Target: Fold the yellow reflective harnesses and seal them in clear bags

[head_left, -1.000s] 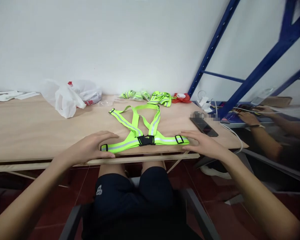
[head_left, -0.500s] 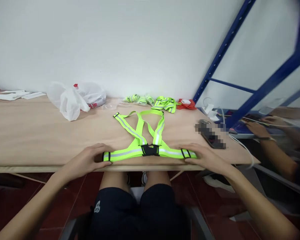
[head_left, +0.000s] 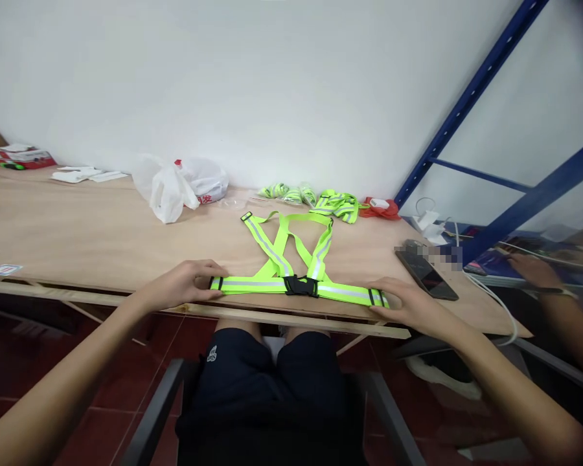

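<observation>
A neon-green reflective vest (head_left: 257, 285) made of straps lies spread on the table near its front edge. Its black buckle (head_left: 301, 286) sits fastened at the middle of the waist strap, and the shoulder straps loop away towards the wall. At the strap's left end, my left hand (head_left: 187, 283) pinches it between thumb and fingers beside the black slider. My right hand (head_left: 403, 301) grips the right end in the same way, fingers partly over the strap. Between the two hands the waist strap runs nearly straight.
Behind the vest lie more bundled green straps (head_left: 337, 206), a red bag (head_left: 379, 208) and white plastic bags (head_left: 170, 191). A phone (head_left: 427, 275) rests right of my right hand, near a white cable (head_left: 490, 301). Beyond the blue metal frame (head_left: 471, 97), another person's hand (head_left: 532, 268) shows.
My view has turned to the left, so the scene sits further right. Both hands stay at the ends of the waist strap, and the vest keeps nearly the same shape.
</observation>
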A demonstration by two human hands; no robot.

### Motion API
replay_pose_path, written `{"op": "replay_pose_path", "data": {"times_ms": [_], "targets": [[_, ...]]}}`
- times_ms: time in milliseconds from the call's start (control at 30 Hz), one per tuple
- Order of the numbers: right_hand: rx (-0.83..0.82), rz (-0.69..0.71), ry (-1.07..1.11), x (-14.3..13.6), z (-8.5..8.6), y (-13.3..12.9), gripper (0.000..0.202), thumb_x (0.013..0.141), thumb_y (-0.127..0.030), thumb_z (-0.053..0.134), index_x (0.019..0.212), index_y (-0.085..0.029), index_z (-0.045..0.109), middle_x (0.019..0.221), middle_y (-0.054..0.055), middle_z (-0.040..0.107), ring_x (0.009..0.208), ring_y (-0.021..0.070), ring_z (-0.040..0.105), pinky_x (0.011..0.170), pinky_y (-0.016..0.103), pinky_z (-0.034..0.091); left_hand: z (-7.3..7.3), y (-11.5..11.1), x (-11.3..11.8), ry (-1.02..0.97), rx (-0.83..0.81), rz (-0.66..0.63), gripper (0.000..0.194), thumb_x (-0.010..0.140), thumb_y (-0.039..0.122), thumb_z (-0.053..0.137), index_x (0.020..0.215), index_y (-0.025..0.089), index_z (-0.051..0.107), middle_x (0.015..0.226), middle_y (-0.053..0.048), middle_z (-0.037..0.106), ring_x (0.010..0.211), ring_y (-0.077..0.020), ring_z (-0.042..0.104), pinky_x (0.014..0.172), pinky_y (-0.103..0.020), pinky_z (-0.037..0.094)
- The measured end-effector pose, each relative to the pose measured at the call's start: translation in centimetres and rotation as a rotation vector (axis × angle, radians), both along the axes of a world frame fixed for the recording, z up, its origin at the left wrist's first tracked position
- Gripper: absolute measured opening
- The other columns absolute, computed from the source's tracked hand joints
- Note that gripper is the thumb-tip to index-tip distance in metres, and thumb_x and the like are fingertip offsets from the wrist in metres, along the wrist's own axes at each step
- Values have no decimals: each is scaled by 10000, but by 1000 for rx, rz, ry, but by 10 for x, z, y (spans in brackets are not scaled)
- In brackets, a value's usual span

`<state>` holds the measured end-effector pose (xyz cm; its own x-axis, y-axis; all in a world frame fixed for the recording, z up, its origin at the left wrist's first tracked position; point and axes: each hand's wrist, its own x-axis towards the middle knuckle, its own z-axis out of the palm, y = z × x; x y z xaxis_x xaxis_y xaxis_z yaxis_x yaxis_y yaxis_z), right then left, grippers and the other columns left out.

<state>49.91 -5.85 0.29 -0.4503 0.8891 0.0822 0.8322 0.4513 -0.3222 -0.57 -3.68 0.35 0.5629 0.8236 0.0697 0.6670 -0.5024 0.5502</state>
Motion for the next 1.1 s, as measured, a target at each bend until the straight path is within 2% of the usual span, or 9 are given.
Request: {"op": "replay_pose_path", "data": {"times_ms": [167, 400, 533, 667, 800, 900, 1000, 1100], "targets": [[69, -1, 3, 12, -3, -16, 427, 897, -473, 593, 1263, -271, 680, 1269, 69, 703, 1161, 312, 656, 1022, 420, 515, 3, -14, -1, 25, 17, -12, 486, 884, 546, 625, 1272, 261, 696, 1167, -69, 691, 1001, -230, 664, 909, -289, 506], [30, 13, 42, 19, -21, -6, 480, 929, -503, 575, 1334, -256, 647, 1324, 88, 673, 1212, 308, 622, 1040, 449, 501, -10, -10, -1, 12, 25, 17, 473, 906, 526, 600, 1268, 236, 692, 1211, -84, 681, 1015, -229, 665, 898, -286, 514], [43, -12, 125, 21, -26, 1, 492, 923, -541, 573, 1311, -254, 666, 1326, 99, 670, 1203, 312, 622, 1051, 461, 491, -5, -7, -3, -4, 69, 65, 477, 912, 539, 588, 1268, 237, 690, 1179, -78, 688, 1024, -227, 660, 922, -293, 506], [60, 0, 111, 18, -27, 8, 503, 939, -545, 551, 1338, -254, 649, 1299, 106, 677, 1184, 298, 631, 1041, 452, 496, -2, 2, 2, 30, 117, 50, 481, 933, 525, 550, 1273, 215, 690, 1166, -96, 687, 1014, -236, 659, 938, -315, 500], [102, -6, 91, 11, -28, 6, 499, 949, -556, 532, 1315, -246, 672, 1298, 117, 673, 1202, 302, 625, 1046, 457, 498, -13, 6, 4, 63, 146, 17, 493, 944, 540, 518, 1272, 215, 691, 1163, -108, 680, 1006, -244, 664, 904, -315, 515], [132, -9, 81, 7, -31, 2, 491, 953, -562, 520, 1295, -253, 689, 1270, 120, 681, 1178, 301, 641, 1015, 450, 526, -24, 5, 2, 79, 214, 31, 493, 950, 536, 516, 1288, 217, 680, 1180, -110, 660, 1043, -248, 654, 943, -326, 507], [199, 7, 70, 6, -39, 3, 448, 962, -541, 502, 1213, -257, 741, 1218, 125, 702, 1132, 301, 666, 976, 459, 554, -35, 4, 3, 102, 308, 27, 452, 976, 492, 494, 1273, 211, 688, 1227, -131, 631, 1128, -265, 622, 1016, -369, 480], [290, 10, 73, 6, -50, 4, 411, 978, -487, 476, 1140, -255, 775, 1234, 127, 707, 1149, 305, 667, 978, 483, 558, -43, 2, 6, 85, 405, -2, 384, 1011, 403, 451, 1200, 210, 724, 1226, -145, 634, 1157, -268, 604, 1019, -395, 485]]}}
